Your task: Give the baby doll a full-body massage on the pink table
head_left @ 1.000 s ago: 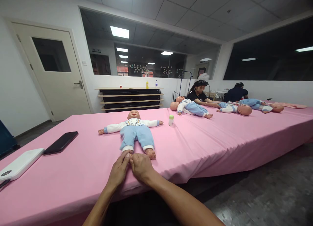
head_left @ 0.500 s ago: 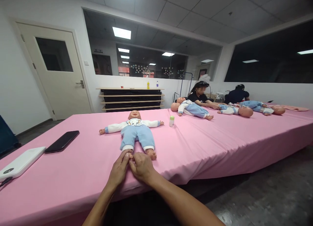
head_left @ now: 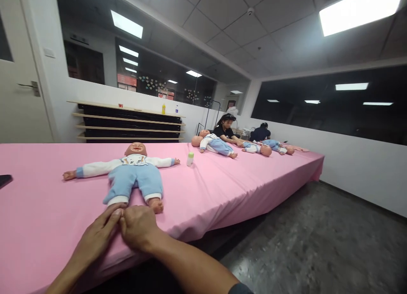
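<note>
A baby doll [head_left: 135,175] in light blue trousers and a white-sleeved top lies on its back on the pink-covered table [head_left: 216,188], arms spread wide and feet toward me. My left hand [head_left: 103,226] is closed around the doll's foot on the left of the picture. Against it from the other side presses my right hand [head_left: 138,226], its fingers curled at the same foot. Between them the two hands hide nearly all of that foot. The doll's other foot [head_left: 156,204] lies bare beside my right hand. A small bottle with a green cap [head_left: 190,159] stands near the doll's outstretched hand.
More dolls [head_left: 218,145] lie farther along the table. A person in black [head_left: 227,128] sits behind them, hands at a doll; another person [head_left: 260,132] is farther back. A dark phone [head_left: 4,180] lies at the left edge. The table's front edge runs just under my wrists.
The camera has turned to the right, so everything sits farther left and the white device is out of view. Both hands stay on the same doll's foot.
</note>
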{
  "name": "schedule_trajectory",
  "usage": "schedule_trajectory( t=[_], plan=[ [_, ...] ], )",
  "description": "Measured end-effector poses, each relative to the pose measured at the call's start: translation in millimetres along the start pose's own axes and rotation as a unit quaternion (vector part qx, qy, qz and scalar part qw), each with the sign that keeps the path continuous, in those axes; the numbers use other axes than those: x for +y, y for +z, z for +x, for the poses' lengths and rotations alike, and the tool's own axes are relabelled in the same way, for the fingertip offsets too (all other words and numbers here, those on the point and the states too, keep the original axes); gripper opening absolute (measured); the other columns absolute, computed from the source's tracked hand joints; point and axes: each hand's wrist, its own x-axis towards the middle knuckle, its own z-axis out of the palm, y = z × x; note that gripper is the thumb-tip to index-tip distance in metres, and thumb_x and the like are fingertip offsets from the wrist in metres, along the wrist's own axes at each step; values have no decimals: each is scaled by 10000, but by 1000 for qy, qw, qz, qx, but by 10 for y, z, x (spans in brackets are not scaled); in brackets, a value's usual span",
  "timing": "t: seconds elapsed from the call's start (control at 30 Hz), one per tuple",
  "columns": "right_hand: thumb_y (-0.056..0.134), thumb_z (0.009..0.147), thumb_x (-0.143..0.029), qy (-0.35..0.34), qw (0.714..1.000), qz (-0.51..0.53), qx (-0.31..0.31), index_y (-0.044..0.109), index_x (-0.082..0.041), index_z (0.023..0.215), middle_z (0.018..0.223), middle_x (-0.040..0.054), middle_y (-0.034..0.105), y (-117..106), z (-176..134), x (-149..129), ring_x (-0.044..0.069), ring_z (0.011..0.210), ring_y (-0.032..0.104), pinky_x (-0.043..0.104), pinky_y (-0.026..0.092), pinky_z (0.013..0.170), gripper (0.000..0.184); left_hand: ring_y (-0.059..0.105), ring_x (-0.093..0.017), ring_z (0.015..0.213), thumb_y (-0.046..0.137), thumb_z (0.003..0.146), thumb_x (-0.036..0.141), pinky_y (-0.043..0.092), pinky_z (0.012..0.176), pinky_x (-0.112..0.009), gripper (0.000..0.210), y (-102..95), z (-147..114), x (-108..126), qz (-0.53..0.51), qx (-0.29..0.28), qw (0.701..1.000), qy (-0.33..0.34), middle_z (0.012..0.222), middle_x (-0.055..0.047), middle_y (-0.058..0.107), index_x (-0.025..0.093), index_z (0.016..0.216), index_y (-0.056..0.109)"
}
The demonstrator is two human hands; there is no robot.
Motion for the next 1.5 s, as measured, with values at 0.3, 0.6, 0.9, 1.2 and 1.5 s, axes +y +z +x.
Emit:
schedule_trajectory(
  t=[0.3, 0.6, 0.9, 1.2, 1.5],
  plan=[
    [374, 970, -366, 6, 1000, 23, 9, 577, -171, 934, 826, 41, 666, -47, 3, -8, 184, 721, 616, 281, 448, 656, 284, 535, -249, 1208, 432, 861, 552, 344, 1098, -417, 516, -25, -23, 137, -12, -6, 1000, 0, 1301, -42, 598, 251, 1256, 571],
    [401, 958, -256, 15, 994, 89, 58, 585, -146, 852, 778, 56, 622, -59, -10, -40, 158, 707, 562, 263, 386, 668, 239, 592, -229, 1088, 387, 889, 527, 423, 1000, -360, 512, -38, -108, 400, -66, -1, 998, 12, 1172, -90, 648, 179, 1206, 588],
    [453, 920, -273, 24, 992, 81, 94, 552, -160, 840, 764, 39, 573, -89, -8, -44, 165, 712, 509, 275, 350, 652, 171, 598, -233, 1088, 410, 881, 526, 429, 1001, -367, 512, -37, -112, 386, -74, -2, 997, 13, 1182, -70, 651, 201, 1242, 574],
    [376, 962, -259, 15, 995, 66, 69, 552, -155, 878, 805, 60, 598, -107, -16, -50, 176, 732, 529, 288, 370, 664, 220, 555, -245, 1171, 420, 877, 550, 377, 1056, -382, 524, -44, -98, 356, -69, -12, 998, 3, 1260, -74, 615, 210, 1246, 569],
    [445, 927, -317, 20, 996, 66, 60, 550, -152, 935, 815, 61, 600, -91, -2, -50, 192, 763, 559, 292, 406, 687, 196, 538, -240, 1199, 413, 877, 562, 351, 1085, -391, 527, -42, -69, 281, -69, -15, 997, 7, 1293, -64, 594, 225, 1256, 557]
  ],
)
